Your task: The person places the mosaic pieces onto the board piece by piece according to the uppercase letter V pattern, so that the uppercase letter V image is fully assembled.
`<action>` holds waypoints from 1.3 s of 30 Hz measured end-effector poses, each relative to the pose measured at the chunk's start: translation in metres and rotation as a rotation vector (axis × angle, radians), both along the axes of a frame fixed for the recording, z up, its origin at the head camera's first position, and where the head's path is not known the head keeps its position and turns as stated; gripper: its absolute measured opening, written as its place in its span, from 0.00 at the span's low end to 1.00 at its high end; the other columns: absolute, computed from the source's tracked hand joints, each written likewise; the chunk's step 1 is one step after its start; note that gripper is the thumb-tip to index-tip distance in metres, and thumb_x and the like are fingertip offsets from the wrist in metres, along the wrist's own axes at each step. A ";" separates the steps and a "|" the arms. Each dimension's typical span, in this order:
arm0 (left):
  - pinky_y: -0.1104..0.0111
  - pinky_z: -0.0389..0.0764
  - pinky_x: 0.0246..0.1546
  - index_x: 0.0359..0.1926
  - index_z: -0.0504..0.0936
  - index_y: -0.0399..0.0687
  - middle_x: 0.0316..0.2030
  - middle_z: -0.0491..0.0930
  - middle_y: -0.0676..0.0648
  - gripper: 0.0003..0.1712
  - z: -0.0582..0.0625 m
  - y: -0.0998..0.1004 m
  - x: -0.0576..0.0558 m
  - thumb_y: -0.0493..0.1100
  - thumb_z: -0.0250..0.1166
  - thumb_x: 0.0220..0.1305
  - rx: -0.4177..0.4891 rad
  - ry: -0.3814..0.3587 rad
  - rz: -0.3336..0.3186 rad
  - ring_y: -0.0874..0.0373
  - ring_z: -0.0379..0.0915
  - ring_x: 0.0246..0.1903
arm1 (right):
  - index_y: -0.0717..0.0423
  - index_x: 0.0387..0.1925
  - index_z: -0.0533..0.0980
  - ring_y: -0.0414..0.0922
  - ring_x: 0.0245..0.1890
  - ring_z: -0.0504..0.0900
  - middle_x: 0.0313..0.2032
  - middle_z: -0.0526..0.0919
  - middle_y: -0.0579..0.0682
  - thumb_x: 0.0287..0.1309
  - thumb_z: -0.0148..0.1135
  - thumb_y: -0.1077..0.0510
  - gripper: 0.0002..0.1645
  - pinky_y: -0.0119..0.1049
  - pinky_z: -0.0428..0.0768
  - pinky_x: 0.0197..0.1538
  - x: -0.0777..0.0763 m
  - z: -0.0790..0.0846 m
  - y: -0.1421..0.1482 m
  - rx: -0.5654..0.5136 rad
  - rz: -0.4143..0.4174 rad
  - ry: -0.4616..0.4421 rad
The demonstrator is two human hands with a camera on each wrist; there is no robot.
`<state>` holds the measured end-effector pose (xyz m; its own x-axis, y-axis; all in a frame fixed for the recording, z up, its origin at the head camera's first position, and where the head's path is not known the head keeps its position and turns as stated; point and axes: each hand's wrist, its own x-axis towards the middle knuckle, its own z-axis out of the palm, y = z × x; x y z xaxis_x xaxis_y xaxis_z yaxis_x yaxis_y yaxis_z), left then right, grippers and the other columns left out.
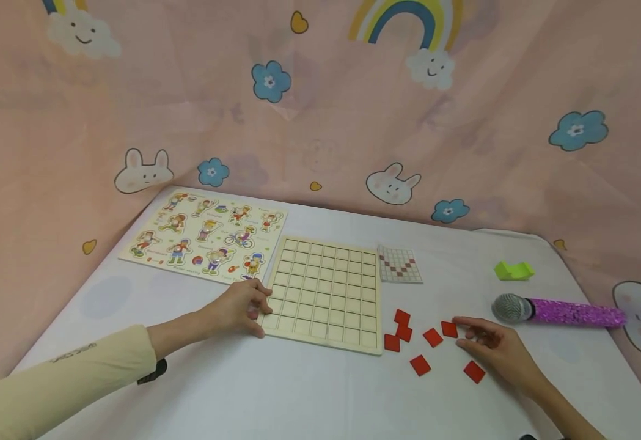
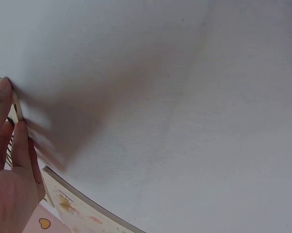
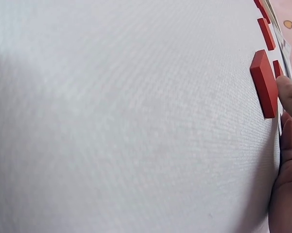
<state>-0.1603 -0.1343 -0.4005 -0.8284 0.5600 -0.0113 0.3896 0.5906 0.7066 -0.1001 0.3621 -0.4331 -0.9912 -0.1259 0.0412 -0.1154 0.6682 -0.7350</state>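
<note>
My left hand (image 1: 238, 307) holds the left edge of a pale wooden grid board (image 1: 322, 293), fingers bent at its rim and thumb by the near corner. In the left wrist view, the fingers (image 2: 20, 141) lie along the board's edge. At the right, my right hand (image 1: 493, 348) reaches to a red square tile (image 1: 449, 329), index fingertip at its corner and thumb slightly apart from the index. Another red tile (image 1: 474, 371) lies just below that hand, and shows large beside the thumb in the right wrist view. Several more red tiles (image 1: 420, 365) lie between hand and board.
A small pattern card (image 1: 401, 266) with red squares lies against the board's right side. Behind my left hand is a picture puzzle board (image 1: 199, 238). A purple glitter microphone (image 1: 567, 311) and a bright green block (image 1: 514, 271) lie at the right on the white table.
</note>
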 end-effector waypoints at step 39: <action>0.74 0.70 0.30 0.27 0.83 0.39 0.37 0.75 0.45 0.17 0.005 0.003 0.003 0.32 0.80 0.32 -0.008 0.054 0.005 0.41 0.72 0.51 | 0.76 0.53 0.71 0.31 0.39 0.83 0.40 0.84 0.34 0.54 0.67 0.65 0.27 0.24 0.78 0.43 -0.002 0.003 -0.002 -0.289 -0.114 -0.083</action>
